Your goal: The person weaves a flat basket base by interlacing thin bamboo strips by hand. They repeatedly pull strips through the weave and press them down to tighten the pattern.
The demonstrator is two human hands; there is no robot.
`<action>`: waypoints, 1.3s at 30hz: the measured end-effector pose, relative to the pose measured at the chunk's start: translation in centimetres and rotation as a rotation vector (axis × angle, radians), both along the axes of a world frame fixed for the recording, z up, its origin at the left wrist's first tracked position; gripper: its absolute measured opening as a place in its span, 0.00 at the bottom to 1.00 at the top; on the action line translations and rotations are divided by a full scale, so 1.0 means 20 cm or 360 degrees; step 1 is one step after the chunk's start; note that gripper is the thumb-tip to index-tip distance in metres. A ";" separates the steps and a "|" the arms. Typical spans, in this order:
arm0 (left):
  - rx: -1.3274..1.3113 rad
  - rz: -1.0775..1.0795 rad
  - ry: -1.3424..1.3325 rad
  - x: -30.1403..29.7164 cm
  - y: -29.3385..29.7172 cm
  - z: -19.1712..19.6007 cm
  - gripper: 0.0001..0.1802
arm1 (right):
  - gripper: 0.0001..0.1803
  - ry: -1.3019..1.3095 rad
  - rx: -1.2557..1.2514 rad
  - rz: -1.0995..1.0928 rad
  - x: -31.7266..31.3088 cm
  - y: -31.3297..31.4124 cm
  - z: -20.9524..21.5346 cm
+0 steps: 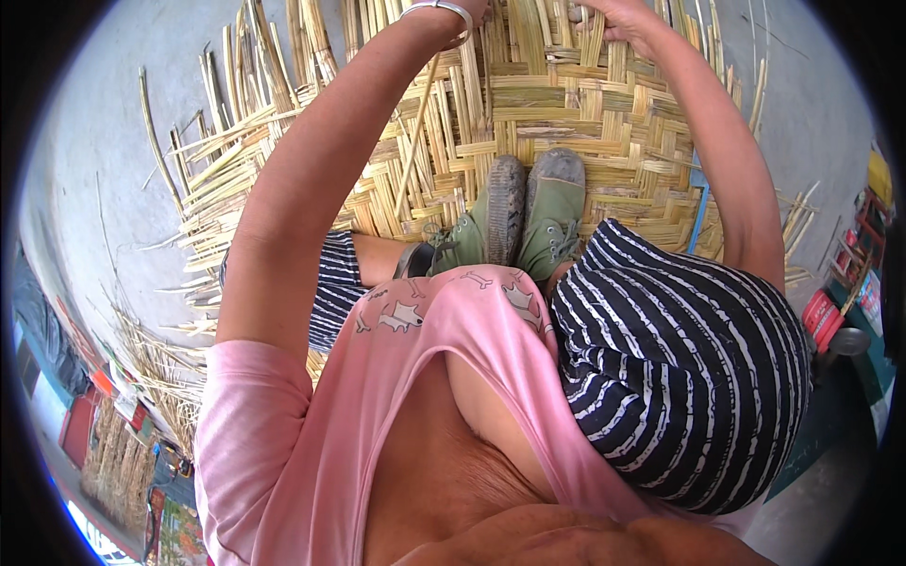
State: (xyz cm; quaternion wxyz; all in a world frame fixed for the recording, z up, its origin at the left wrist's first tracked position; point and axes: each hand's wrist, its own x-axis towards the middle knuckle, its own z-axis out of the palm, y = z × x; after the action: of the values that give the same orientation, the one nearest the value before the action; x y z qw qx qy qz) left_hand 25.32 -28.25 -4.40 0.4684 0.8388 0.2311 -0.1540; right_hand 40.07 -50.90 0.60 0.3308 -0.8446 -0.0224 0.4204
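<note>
A woven mat [623,141] of split, straw-coloured cane strips lies on the floor in front of me, its loose ends sticking out around the edge. My right hand [630,21] is at the far part of the weave, partly cut off by the picture's top edge. Its bent fingers close on one of the upright cane strips [593,42]. Only a bit of my left hand [477,9] shows at the top edge, past a silver bangle [453,11] on the wrist. It is over the mat, left of my right hand, and its fingers are out of sight.
My green canvas shoes [528,212] stand on the mat. A blue strip [699,212] shows beside my right knee. Loose thin stalks [156,363] lie on the grey floor [104,189] at left. A red container [823,321] and other items stand at the right.
</note>
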 end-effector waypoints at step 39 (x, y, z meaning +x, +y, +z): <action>-0.1297 0.0948 0.0232 -0.03 -0.14 0.00 0.17 | 0.10 0.0517 0.0141 0.0328 -0.07 -0.03 -0.15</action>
State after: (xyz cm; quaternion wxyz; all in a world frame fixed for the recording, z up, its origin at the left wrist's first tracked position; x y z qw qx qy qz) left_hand 24.68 -30.98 -4.40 0.7637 0.4726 0.4135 -0.1495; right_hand 38.71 -51.57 -2.33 0.3221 -0.7436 -0.0735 0.5813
